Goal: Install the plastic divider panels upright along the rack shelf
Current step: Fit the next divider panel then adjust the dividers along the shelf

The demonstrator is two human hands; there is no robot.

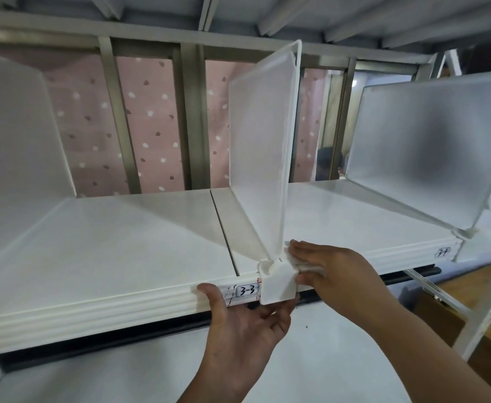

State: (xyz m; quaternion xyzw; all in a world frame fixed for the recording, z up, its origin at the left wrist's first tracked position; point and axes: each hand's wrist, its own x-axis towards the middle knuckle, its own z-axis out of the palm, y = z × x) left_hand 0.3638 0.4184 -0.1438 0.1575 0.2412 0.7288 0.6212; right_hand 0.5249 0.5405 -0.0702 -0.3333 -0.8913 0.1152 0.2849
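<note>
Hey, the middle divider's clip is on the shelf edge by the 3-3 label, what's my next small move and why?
Probably press the clip fully home. The middle divider already stands upright, the left hand supports the shelf edge beneath, and the right hand rests beside the clip, so seating seems to be what remains.

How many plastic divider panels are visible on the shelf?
3: left panel at the frame edge, middle panel by label 3-3, right panel by the next label. More may be out of view.

Divider panel (260, 158): frosted translucent plastic, smooth, matt. Its clip base (277, 282): opaque white plastic. Shelf (122, 245): white, smooth, slight sheen, ribbed front edge. Uprights (192, 117): dull grey metal. Backdrop (151, 126): pink spotted cloth
</note>
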